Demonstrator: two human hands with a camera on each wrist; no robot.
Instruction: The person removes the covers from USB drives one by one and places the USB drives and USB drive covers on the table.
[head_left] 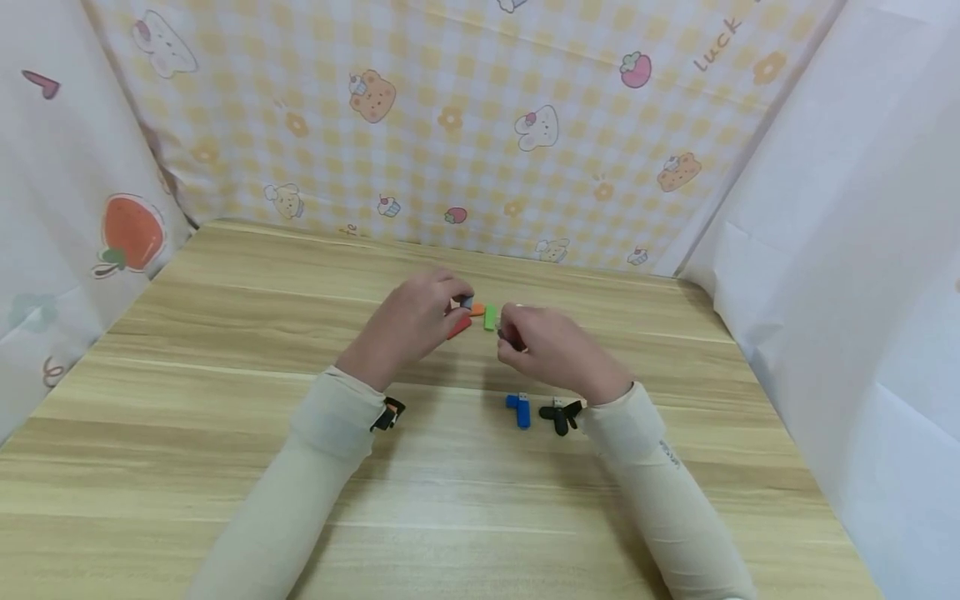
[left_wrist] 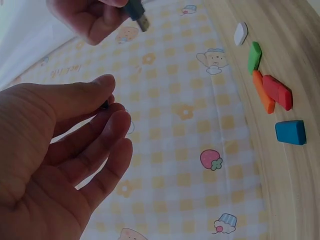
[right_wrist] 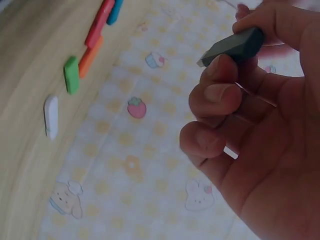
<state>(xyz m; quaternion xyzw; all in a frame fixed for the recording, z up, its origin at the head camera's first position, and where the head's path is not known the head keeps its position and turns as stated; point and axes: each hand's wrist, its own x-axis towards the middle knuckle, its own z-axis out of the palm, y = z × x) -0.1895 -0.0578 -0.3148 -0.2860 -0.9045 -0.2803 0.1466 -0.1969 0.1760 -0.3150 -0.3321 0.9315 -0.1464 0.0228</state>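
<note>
My right hand pinches a dark USB flash drive between thumb and curled fingers, its metal plug sticking out. To its left, my left hand pinches a small dark piece between thumb and forefinger; most of it is hidden. Both hands are above the table, apart from each other. Beneath and between them lie a red stick, an orange stick, a green stick, a white stick and a blue piece. Red and orange lie against each other.
Closer to me on the wooden table lie a blue USB drive and a black USB drive, beside the right sleeve. A dark object shows at the left cuff. A patterned cloth hangs behind the table.
</note>
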